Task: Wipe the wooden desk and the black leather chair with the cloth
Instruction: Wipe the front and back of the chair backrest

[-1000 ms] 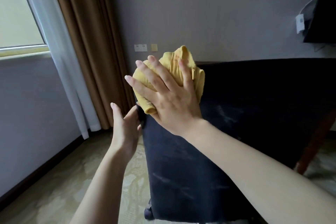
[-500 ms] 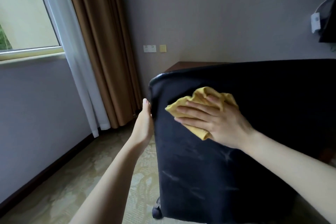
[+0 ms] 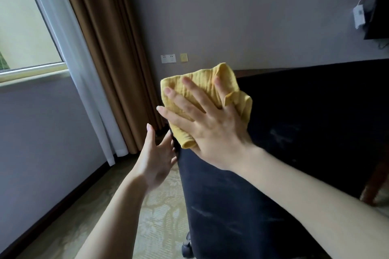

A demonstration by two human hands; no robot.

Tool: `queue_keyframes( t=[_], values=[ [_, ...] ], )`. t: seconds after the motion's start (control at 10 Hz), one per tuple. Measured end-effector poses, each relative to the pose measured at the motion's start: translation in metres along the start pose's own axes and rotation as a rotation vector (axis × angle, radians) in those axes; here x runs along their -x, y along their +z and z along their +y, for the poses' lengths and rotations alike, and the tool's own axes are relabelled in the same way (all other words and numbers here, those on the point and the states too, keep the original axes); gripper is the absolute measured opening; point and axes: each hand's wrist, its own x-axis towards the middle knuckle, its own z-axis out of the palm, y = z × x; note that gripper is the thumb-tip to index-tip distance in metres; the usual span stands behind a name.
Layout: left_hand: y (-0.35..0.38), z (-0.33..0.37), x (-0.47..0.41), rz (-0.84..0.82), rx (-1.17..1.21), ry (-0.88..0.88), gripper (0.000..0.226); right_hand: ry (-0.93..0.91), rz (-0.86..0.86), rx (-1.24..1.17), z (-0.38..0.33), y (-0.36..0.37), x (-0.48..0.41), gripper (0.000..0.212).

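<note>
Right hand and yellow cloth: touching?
Touching. Head view: the right hand lies flat on the yellow cloth, spread fingers pressed onto it, no gap.

Nothing here can be read. The white double socket plate (image 3: 168, 58) low on the grey wall, the small yellow square plate (image 3: 183, 57) just beside it, and the white plastic box (image 3: 359, 16) up on the wall are too small to show any lettering.
</note>
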Motion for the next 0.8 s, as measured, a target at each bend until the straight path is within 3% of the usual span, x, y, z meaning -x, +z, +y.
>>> queue_keyframes(
  t=[0.1,0.3,0.4,0.5,0.6,0.7,0.8],
  values=[
    [-0.006,0.0,0.0,-0.03,0.087,-0.049,0.094,-0.016,-0.055,0.082,-0.01,0.001,-0.001,0.059],
    [-0.011,-0.003,0.002,0.104,0.426,-0.079,0.095,-0.106,-0.139,0.057,-0.031,0.002,-0.014,0.047],
    [-0.003,0.006,0.026,0.221,0.504,-0.033,0.095,-0.224,-0.32,0.045,-0.054,0.016,-0.012,0.044],
    [0.001,-0.003,0.029,0.34,0.387,-0.078,0.079,-0.248,-0.293,0.096,-0.058,0.035,0.007,0.048],
    [-0.007,0.0,0.025,0.465,0.239,0.051,0.076,-0.334,-0.249,0.138,-0.053,0.052,0.033,0.053],
    [0.007,-0.004,0.019,0.59,0.053,0.302,0.042,-0.419,-0.231,0.215,-0.047,0.062,0.065,0.059],
    [0.04,-0.007,0.011,0.553,-0.01,0.518,0.036,-0.41,-0.219,0.139,-0.033,0.066,0.095,0.059]
  ],
)
